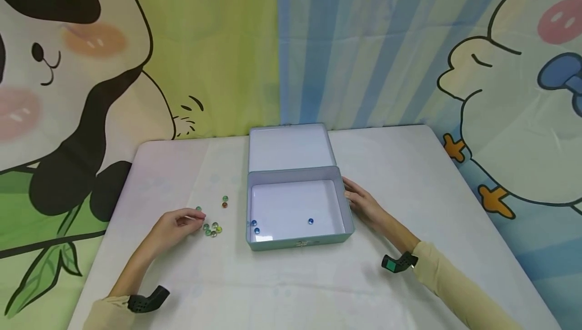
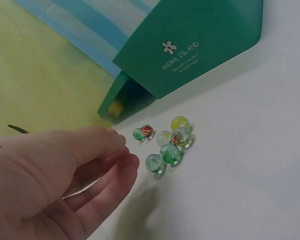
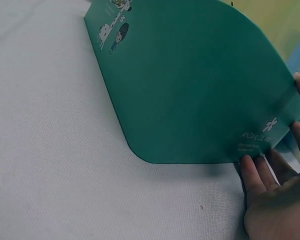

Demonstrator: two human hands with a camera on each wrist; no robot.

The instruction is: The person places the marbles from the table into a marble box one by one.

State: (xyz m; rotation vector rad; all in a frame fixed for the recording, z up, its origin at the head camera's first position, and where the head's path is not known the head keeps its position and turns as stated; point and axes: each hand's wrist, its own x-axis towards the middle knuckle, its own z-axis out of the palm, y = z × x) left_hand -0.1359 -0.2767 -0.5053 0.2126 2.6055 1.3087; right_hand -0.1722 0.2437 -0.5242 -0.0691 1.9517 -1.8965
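Note:
A green tin box (image 1: 300, 243) with a pale inside stands with its lid (image 1: 291, 148) tipped back; several blue marbles lie in it, one of them a marble (image 1: 311, 221) toward the right. My left hand (image 1: 175, 226) hovers by loose glass marbles left of the box, its thumb and fingertips close together with nothing seen between them. A green marble (image 1: 198, 208) shows just past those fingers, hidden in the left wrist view. Beside the fingertips is a cluster of marbles (image 2: 170, 153). My right hand (image 3: 277, 197) rests its fingertips against the box's printed outer right wall (image 3: 190, 100).
A green and a red marble (image 1: 225, 205) lie together between the cluster and the box. The white-covered table (image 1: 386, 168) backs onto a cartoon curtain (image 1: 218, 57). Both wrists wear black bands (image 1: 147, 300).

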